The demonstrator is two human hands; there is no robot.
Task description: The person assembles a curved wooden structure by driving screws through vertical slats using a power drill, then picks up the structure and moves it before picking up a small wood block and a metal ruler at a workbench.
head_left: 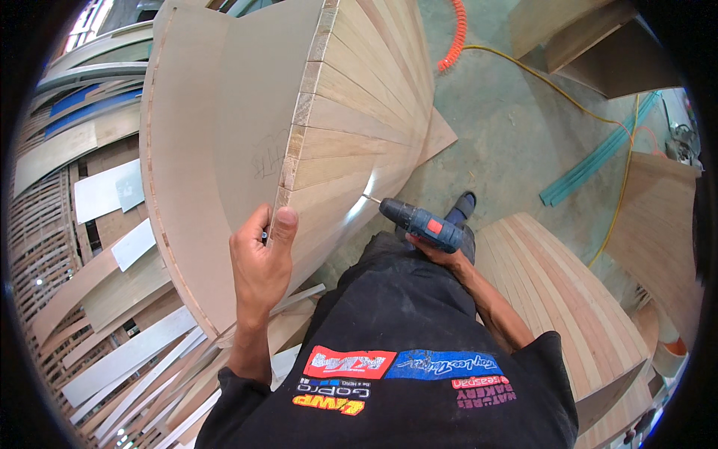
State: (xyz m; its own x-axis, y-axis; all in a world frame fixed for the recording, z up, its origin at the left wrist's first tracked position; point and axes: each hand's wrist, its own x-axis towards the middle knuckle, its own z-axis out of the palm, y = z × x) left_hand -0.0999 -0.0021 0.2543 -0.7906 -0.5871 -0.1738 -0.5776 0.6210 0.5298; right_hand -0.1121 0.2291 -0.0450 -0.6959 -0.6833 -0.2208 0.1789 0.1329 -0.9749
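Observation:
A tall curved wooden form [351, 97] made of pale vertical slats with a thin plywood inner skin stands before me. My left hand [260, 258] grips its near top edge, thumb on the slat side and fingers on the plywood side. My right hand [441, 257] holds a blue cordless drill [419, 222] with a red switch. The drill's bit touches the slatted outer face low down. My dark shoe [461, 207] shows just behind the drill.
A second curved slatted panel [568, 299] lies at my right. Stacked curved plywood pieces and white strips [127, 352] fill the left side. A yellow cord [553, 90], an orange coiled hose [453, 37] and a teal strip [598, 161] cross the concrete floor.

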